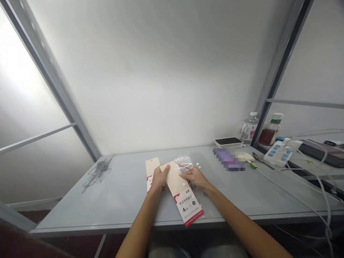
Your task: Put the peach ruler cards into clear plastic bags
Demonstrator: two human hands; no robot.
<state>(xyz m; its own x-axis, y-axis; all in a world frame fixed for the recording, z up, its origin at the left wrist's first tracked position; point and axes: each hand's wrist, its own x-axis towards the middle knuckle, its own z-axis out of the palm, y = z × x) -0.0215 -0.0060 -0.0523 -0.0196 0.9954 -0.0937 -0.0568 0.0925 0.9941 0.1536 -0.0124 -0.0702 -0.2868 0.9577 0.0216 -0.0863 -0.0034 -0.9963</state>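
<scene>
A long clear plastic sleeve holding a beige and red printed card lies slanted on the grey table in front of me. My left hand grips the card's upper left edge with curled fingers. My right hand pinches the sleeve's open clear top. A second beige and red card pack lies flat under my left hand. Two small white bits sit on the table just beyond my right hand.
A white box with a dark top, two bottles and a blurred purple item stand at the back right. A power strip with trailing cables lies further right. Crumpled clear film lies at the left.
</scene>
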